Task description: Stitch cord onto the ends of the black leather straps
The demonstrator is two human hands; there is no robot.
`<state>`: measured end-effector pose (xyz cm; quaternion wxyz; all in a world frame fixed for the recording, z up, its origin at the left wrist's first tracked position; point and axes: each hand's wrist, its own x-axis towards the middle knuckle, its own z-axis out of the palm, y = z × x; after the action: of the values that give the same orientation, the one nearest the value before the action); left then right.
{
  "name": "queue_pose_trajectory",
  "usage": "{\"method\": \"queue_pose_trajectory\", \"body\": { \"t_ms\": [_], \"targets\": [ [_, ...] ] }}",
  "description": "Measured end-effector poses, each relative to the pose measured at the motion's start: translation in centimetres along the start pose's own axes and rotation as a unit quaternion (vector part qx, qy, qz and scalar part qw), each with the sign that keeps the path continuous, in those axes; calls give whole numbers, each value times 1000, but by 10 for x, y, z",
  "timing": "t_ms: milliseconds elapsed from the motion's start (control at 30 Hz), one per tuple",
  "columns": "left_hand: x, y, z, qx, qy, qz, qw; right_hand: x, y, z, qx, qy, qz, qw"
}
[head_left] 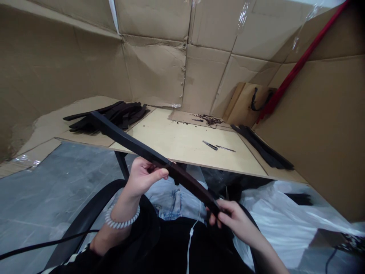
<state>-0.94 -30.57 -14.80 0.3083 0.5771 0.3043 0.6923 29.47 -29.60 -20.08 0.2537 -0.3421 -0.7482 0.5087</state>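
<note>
Slanting across my lap and the table edge is a long, dark, slightly curved sword-shaped piece [129, 141], smooth black at its far part and dark brown at the near part. My left hand [145, 176] is closed round it near the middle, thumb on top, where the black and brown meet. At the lower end, my right hand [229, 215] grips the brown part, some fingers hidden beneath it. A folding knife [210, 145] and a thin metal tool [226, 148] lie on the table beyond my hands.
Similar dark pieces are piled on the table's left [128, 114], with several more on the right [264, 148]. Tangled dark cord [211, 120] lies at the back, near a brown paper bag [242, 102]. Cardboard walls [156, 72] enclose the table; white plastic sheeting [273, 213] is at lower right.
</note>
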Motion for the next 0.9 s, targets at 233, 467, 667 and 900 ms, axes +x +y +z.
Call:
{"method": "queue_pose_trajectory", "body": {
  "t_ms": [233, 467, 667, 900],
  "targets": [
    [7, -6, -2, -31, 2, 3, 1000, 1, -8, 7, 14, 11, -22, 1000],
    [9, -3, -2, 19, -3, -64, 998, -1, -3, 0, -200, 276, -85, 936],
    [6, -10, -2, -4, 10, -49, 999, -4, -9, -5, 139, -176, 86, 971],
    [10, -2, -1, 23, 22, -34, 999, -4, -13, 1, 154, 10, 75, 985]
  ]
}}
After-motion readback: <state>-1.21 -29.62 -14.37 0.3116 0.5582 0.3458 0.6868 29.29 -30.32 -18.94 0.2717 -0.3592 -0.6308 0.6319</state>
